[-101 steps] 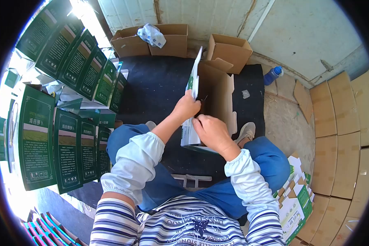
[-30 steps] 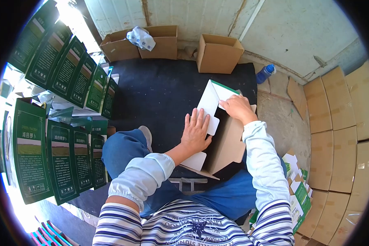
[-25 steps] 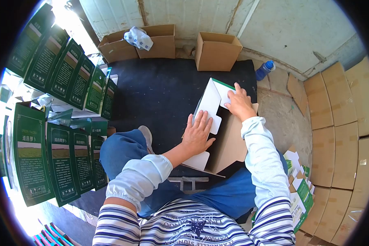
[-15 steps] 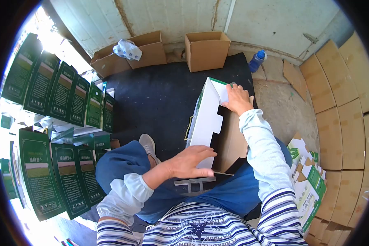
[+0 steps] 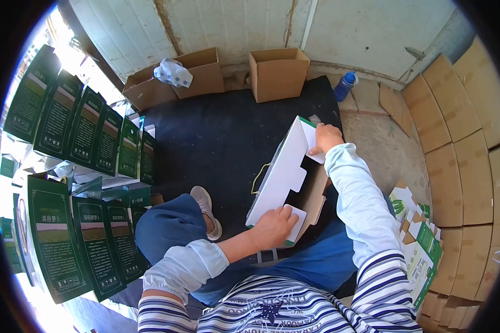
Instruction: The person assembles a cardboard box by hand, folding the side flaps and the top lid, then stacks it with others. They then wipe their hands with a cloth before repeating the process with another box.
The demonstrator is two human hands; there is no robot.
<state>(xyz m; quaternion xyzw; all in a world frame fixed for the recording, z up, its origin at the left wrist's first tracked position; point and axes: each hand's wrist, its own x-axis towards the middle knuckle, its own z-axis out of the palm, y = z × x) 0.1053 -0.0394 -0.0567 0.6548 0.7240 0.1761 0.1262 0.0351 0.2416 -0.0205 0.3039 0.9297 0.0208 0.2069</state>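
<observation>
A carton (image 5: 280, 180), white on its top flap and brown inside, lies tilted across my lap with its long side open. Fingers of my left hand (image 5: 275, 226) are curled over the small white flap at the near end. At the far end, my right hand (image 5: 326, 139) grips the other small flap, thumb on the white face and fingers over the edge. A yellowish cord handle (image 5: 259, 178) sticks out from the carton's left side. The inside is dark, and its contents cannot be made out.
Green printed boxes (image 5: 53, 238) stand in rows at the left. Open brown boxes (image 5: 278, 77) and a blue bottle (image 5: 345, 86) are by the wall. Stacked brown cartons (image 5: 444, 177) line the right, beside flattened green-white packaging (image 5: 422, 250). A black mat (image 5: 205, 139) covers the floor.
My left hand has moved from open above the carton to closed on its near end flap. The carton has turned slightly, and my right hand has closed on the far flap.
</observation>
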